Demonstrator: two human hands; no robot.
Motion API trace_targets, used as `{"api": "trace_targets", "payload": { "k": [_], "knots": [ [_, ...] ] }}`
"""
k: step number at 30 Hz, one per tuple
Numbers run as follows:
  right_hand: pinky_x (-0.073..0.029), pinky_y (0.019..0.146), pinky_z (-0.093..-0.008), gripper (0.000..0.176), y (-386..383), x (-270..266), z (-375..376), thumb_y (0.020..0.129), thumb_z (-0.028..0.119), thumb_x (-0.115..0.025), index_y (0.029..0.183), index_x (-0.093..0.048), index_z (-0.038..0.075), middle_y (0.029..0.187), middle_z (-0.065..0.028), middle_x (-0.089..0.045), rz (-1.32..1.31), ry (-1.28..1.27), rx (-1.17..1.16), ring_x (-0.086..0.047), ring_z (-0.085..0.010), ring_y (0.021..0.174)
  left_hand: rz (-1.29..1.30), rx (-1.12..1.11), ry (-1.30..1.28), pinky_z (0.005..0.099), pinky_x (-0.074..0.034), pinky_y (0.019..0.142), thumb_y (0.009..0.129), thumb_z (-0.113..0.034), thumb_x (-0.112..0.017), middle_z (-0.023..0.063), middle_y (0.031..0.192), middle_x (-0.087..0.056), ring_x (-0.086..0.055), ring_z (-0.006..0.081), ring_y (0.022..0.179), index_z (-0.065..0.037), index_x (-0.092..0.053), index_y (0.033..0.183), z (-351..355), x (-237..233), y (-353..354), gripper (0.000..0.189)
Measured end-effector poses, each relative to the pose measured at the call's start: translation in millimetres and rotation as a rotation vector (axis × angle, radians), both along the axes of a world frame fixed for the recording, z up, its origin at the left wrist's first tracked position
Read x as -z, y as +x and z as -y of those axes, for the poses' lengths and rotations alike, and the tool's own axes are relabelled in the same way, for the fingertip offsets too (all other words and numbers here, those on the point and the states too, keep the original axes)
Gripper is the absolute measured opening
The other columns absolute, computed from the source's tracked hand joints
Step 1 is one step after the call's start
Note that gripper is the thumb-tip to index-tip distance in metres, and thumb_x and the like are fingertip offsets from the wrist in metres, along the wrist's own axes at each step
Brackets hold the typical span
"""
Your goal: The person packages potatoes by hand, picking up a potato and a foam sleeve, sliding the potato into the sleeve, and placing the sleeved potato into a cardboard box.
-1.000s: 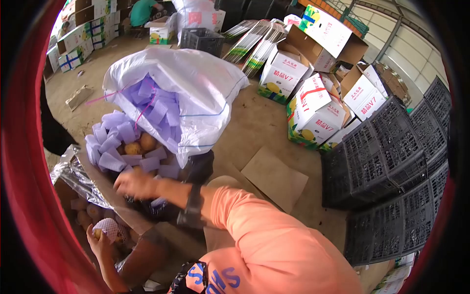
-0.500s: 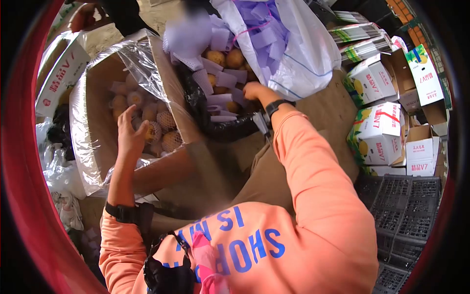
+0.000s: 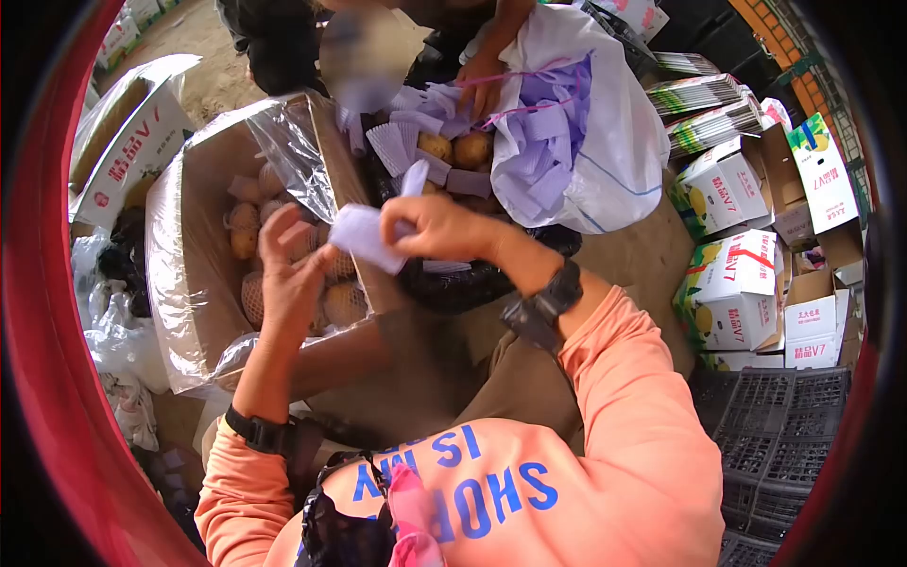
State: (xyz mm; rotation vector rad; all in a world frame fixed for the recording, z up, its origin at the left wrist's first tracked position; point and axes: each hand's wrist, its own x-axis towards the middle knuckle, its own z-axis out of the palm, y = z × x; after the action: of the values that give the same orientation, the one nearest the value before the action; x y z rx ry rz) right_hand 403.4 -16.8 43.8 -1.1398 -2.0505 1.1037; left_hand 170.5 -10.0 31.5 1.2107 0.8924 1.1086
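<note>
My right hand (image 3: 439, 229) pinches a pale lilac foam net sleeve (image 3: 364, 236) above the near right edge of the fruit carton. My left hand (image 3: 291, 269) is over the carton, fingers apart, with its thumb tip right at the sleeve's left end. Below it, inside the plastic-lined cardboard carton (image 3: 194, 283), lie round yellow-brown fruits (image 3: 345, 304), several in foam nets. Beyond my right hand, bare fruits (image 3: 472, 149) sit among loose foam sleeves (image 3: 392, 146) in a black plastic liner (image 3: 463, 288).
A white sack (image 3: 624, 142) of lilac sleeves stands ahead right. Another person's hand (image 3: 484, 85) reaches beside it. Printed white cartons (image 3: 732, 293) and black crates (image 3: 789, 425) line the right side. Clear plastic bags (image 3: 113, 317) lie at the left.
My right hand has come back from the fruit and sleeve pile with a foam sleeve, toward my left hand. The other person's hand now reaches in near the sack.
</note>
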Motion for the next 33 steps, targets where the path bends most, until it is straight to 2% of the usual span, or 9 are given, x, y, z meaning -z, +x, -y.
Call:
{"api": "trace_targets", "payload": {
  "k": [2, 5, 8, 11, 14, 19, 25, 27, 33],
  "knots": [
    [-0.045, 0.074, -0.0263, 0.013, -12.5, -10.7, -3.4, 0.077, 0.008, -0.062, 0.089, -0.060, 0.003, 0.082, -0.0029, -0.059, -0.105, 0.052, -0.123, -0.056, -0.0128, 0.078, -0.001, 0.166, -0.126, 0.0232, -0.045, 0.074, 0.081, -0.006, -0.066, 0.0025, 0.100, -0.053, -0.050, 0.0106, 0.090, -0.009, -0.044, 0.117, -1.8, 19.0, -5.9, 0.042],
    [-0.049, 0.066, -0.0254, 0.016, 9.4, -11.7, -38.6, 0.089, 0.014, -0.055, 0.098, -0.061, 0.003, 0.084, -0.0057, -0.063, -0.290, -0.625, -0.064, -0.062, -0.0135, 0.077, -0.007, 0.023, -0.289, 0.0253, -0.046, 0.068, 0.079, 0.001, -0.063, 0.0034, 0.095, -0.052, -0.053, 0.0114, 0.083, -0.009, -0.043, 0.111, 6.2, 1.2, -8.0, 0.039],
    [-0.049, 0.075, -0.0375, 0.021, 79.5, 71.7, -112.9, 0.077, 0.008, -0.058, 0.097, -0.060, 0.003, 0.090, -0.0131, -0.062, 0.577, 0.221, 0.583, -0.062, -0.0282, 0.088, 0.043, -0.007, -0.306, 0.0269, -0.046, 0.067, 0.078, 0.002, -0.064, 0.0057, 0.091, -0.055, -0.054, 0.0132, 0.080, -0.009, -0.042, 0.103, 2.1, 22.8, -31.4, 0.035],
    [-0.044, 0.088, -0.0438, 0.049, 111.5, 118.5, -135.3, 0.071, -0.005, -0.052, 0.119, -0.046, 0.004, 0.125, -0.0186, -0.045, 0.988, 0.287, 0.392, -0.051, -0.0363, 0.109, 0.022, 0.065, -0.518, 0.0283, -0.047, 0.064, 0.078, 0.001, -0.064, 0.0046, 0.082, -0.055, -0.055, 0.0143, 0.073, -0.006, -0.047, 0.093, 4.5, 21.9, -48.4, 0.024],
    [-0.042, 0.092, -0.0447, 0.049, 116.7, 145.1, -154.8, 0.095, 0.037, -0.027, 0.128, -0.041, 0.003, 0.127, -0.0262, -0.046, 0.927, -0.035, 0.580, -0.052, -0.0343, 0.112, -0.287, -0.035, -0.490, 0.0292, -0.048, 0.060, 0.075, -0.006, -0.069, 0.0057, 0.080, -0.054, -0.056, 0.0163, 0.069, -0.003, -0.050, 0.083, 6.4, 26.4, -52.8, 0.021],
    [-0.040, 0.091, -0.0501, 0.046, 104.8, 129.5, -143.0, 0.081, 0.015, -0.052, 0.126, -0.042, 0.011, 0.127, -0.0186, -0.044, 1.334, 0.341, 0.466, -0.046, -0.0370, 0.115, -1.030, -0.033, 0.059, 0.0317, -0.046, 0.057, 0.072, -0.009, -0.073, 0.0066, 0.065, -0.053, -0.055, 0.0191, 0.062, -0.002, -0.053, 0.076, 1.9, 25.3, -54.5, 0.022],
    [-0.037, 0.095, -0.0435, 0.085, 120.0, 84.0, -99.6, 0.050, 0.021, -0.083, 0.121, -0.037, 0.009, 0.118, -0.0186, -0.044, 0.424, 0.364, 0.856, -0.042, -0.0354, 0.112, -0.976, -0.172, 0.385, 0.0367, -0.042, 0.059, 0.068, -0.012, -0.073, 0.0094, 0.065, -0.055, -0.053, 0.0268, 0.066, -0.003, -0.053, 0.071, -7.0, 15.0, -37.1, 0.023],
    [-0.045, 0.089, -0.0413, 0.083, 116.6, 50.1, -78.0, 0.055, 0.021, -0.084, 0.121, -0.036, 0.005, 0.113, -0.0164, -0.048, 0.418, 0.461, 0.894, -0.050, -0.0311, 0.105, -0.945, -0.145, 0.365, 0.0368, -0.042, 0.059, 0.069, -0.013, -0.073, 0.0088, 0.065, -0.055, -0.054, 0.0268, 0.068, -0.004, -0.053, 0.071, -9.8, 8.3, -30.5, 0.022],
    [-0.054, 0.065, -0.0287, 0.062, 33.4, -49.6, 8.8, 0.079, 0.045, -0.066, 0.120, -0.046, 0.002, 0.103, -0.0111, -0.060, -0.699, -0.424, 0.505, -0.064, -0.0210, 0.082, -0.918, -0.262, 0.415, 0.0426, -0.043, 0.064, 0.074, -0.010, -0.061, 0.0114, 0.068, -0.058, -0.057, 0.0304, 0.074, -0.007, -0.048, 0.083, -12.9, -5.0, -13.0, 0.016]
  ]
}}
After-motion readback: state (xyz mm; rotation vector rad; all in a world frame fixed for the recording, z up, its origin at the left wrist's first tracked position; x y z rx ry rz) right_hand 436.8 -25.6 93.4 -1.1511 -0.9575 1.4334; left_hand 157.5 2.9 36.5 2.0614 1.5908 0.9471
